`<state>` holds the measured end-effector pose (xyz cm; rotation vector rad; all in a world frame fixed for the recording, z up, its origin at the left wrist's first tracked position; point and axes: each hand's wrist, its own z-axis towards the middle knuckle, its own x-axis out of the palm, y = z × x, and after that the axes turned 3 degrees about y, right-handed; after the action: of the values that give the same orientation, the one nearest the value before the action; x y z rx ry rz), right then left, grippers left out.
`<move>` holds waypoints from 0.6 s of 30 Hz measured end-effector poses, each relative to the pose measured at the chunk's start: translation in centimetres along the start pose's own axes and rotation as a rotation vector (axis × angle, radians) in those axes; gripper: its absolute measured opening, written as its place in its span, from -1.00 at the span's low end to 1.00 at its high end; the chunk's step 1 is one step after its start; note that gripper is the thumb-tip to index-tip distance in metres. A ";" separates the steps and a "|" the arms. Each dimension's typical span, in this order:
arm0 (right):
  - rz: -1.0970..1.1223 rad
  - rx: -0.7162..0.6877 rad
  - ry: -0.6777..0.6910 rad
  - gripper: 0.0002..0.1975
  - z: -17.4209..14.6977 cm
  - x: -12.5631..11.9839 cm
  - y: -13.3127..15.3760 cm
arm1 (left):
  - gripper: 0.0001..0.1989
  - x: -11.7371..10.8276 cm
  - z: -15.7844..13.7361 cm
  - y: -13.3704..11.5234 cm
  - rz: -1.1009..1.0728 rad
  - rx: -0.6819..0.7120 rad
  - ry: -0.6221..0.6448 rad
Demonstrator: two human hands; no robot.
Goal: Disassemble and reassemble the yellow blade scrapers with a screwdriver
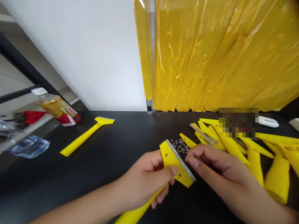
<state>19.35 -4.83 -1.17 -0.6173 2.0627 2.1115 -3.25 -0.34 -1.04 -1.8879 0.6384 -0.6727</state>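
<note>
On the black table [116,149] the left hand [144,177] clasped a yellow scraper [174,161] by its head, the right hand [217,168] pinched closed at its blade edge, beyond lay small screws [181,145], far left a capped bottle [56,107] of amber liquid.

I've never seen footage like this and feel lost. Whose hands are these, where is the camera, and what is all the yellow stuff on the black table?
The camera sits on a person's head, looking down at their own bare hands. The left hand grips a yellow plastic scraper with a metal blade along its head. The right hand pinches something small at the blade's end; I cannot tell what. Behind lies a scatter of small screws, and to the right a pile of scraper handles. Another finished scraper lies apart on the black table, near a drink bottle. Yellow plastic sheeting hangs behind.
</note>
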 end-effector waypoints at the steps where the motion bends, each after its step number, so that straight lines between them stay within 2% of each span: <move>1: -0.033 -0.030 -0.012 -0.65 -0.2 -0.1 0.2 | -0.79 0.0 -0.2 -0.3 0.067 0.012 -0.015; 4: -0.042 -0.067 0.023 -0.68 -0.8 -0.3 0.9 | -0.80 -0.1 -1.1 -1.4 0.488 0.202 -0.086; 7: 0.123 -0.009 0.145 -0.62 -0.9 0.0 1.0 | -0.85 0.3 -1.5 -1.8 1.040 0.435 -0.200; 10: 0.338 0.105 0.195 -0.54 -0.5 0.8 0.8 | -0.79 0.9 -1.2 -1.1 1.462 0.427 -0.246; 12: 0.403 0.201 0.202 -0.49 -0.1 1.2 0.6 | -0.78 1.2 -0.9 -0.6 1.622 0.391 -0.249; 14: 0.435 0.256 0.210 -0.46 0.1 1.3 0.5 | -0.78 1.1 -0.7 -0.4 1.592 0.394 -0.265; 15: 0.445 0.249 0.197 -0.45 0.2 1.3 0.4 | -0.80 1.0 -0.7 -0.6 1.483 0.405 -0.278; 18: 0.409 0.148 0.093 -0.47 0.1 0.8 0.2 | -0.82 0.4 -0.8 -1.4 0.866 0.359 -0.310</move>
<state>18.52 -4.87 -1.25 -0.2961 2.5515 2.1275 -3.33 -0.58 0.61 -1.1741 0.9576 0.0714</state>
